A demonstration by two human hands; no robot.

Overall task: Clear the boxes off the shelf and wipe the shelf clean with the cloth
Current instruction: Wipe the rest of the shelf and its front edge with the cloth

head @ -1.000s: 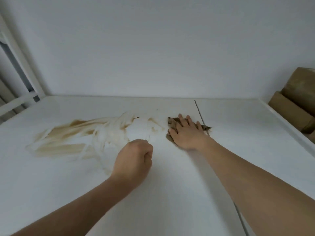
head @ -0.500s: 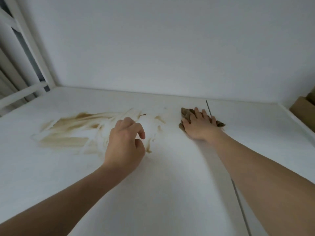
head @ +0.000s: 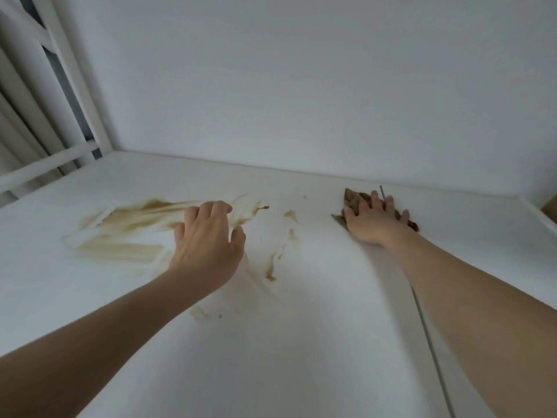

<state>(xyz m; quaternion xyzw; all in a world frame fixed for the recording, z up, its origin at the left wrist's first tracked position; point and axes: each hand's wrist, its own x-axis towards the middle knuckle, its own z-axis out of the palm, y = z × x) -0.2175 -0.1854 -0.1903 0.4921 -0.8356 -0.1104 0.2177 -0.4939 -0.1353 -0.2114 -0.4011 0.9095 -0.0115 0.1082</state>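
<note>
The white shelf (head: 301, 342) carries a wide brown smear (head: 132, 233) at the left and smaller brown streaks (head: 271, 267) near the middle. My right hand (head: 373, 221) lies flat on a crumpled brown cloth (head: 354, 199) close to the back wall, pressing it onto the shelf. My left hand (head: 208, 245) hovers over the right end of the smear with its fingers spread and nothing in it. Only a corner of a cardboard box (head: 550, 206) shows at the far right edge.
A white wall (head: 301, 86) closes the back of the shelf. White frame bars (head: 72, 86) stand at the left end. A thin dark seam (head: 428, 327) runs front to back under my right forearm.
My left hand opened from a fist and moved forward over the smear. My right hand slid the cloth farther back towards the wall. The view turned left, so the boxes nearly left the frame.
</note>
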